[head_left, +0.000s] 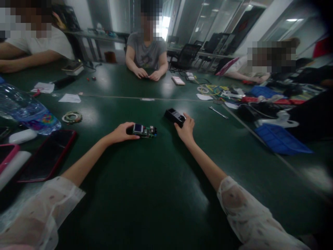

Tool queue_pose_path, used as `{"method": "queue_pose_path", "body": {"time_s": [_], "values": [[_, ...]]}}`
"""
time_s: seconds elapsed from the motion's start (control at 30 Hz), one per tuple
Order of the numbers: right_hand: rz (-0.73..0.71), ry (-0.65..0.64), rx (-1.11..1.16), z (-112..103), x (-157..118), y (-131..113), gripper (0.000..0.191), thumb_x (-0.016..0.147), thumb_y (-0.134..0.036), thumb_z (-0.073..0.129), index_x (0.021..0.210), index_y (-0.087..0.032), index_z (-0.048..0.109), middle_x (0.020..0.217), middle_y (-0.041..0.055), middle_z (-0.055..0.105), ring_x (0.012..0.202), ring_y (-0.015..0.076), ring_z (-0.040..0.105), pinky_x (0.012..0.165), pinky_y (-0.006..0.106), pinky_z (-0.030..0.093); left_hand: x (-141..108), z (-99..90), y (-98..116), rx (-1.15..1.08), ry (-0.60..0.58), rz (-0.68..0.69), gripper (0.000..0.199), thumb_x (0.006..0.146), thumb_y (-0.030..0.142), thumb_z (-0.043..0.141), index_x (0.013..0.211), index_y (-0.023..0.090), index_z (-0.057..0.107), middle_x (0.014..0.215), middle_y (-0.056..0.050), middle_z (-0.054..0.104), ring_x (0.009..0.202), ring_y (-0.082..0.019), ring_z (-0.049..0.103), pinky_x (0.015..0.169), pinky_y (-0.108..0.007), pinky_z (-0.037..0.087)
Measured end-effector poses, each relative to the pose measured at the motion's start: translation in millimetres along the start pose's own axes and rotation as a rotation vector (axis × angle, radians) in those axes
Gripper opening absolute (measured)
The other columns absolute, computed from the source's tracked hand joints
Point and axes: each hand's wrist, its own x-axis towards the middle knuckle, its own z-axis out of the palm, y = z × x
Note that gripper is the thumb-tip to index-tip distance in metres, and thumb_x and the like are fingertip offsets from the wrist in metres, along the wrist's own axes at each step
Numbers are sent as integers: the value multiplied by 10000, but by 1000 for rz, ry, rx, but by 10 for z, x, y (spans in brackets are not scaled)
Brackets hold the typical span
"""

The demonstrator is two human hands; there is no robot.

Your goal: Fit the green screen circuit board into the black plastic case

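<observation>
My left hand (124,132) is closed around the left end of a small green circuit board (148,132), which carries a little dark display in a pale frame. At the board's right end are black and blue parts. To the right, my right hand (186,129) grips a black plastic case (172,114) by its near end, thumb on one side and fingers on the other. The case has a grey label and a cut-out on its upper face. Board and case are apart, both at or just above the green table (145,180); I cannot tell whether they touch it.
At left stand a plastic bottle (28,109), a red-edged phone (49,156) and a bracelet (72,117). A wrench (218,112), a blue tray (282,139) and tangled cables (215,91) lie right. A person in grey (147,52) sits opposite; others sit at both sides.
</observation>
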Motion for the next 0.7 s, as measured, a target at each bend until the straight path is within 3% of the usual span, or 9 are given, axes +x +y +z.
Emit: {"method": "queue_pose_path", "body": {"time_s": [0.43, 0.7], "values": [[-4, 2, 85, 6, 22, 18, 552, 805, -265, 622, 1323, -163, 461, 1239, 179, 513, 1213, 359, 480, 1006, 587, 419, 0, -8, 7, 9, -2, 1, 576, 751, 497, 733, 1230, 229, 558, 1264, -70, 586, 1166, -275, 548, 987, -442, 419], [-11, 20, 109, 4, 28, 22, 551, 769, -261, 664, 1279, -156, 487, 1241, 167, 560, 1189, 331, 517, 1000, 544, 436, 5, -2, -11, 9, 1, -5, 567, 747, 490, 733, 1224, 237, 561, 1259, -67, 589, 1169, -276, 546, 991, -447, 415]]}}
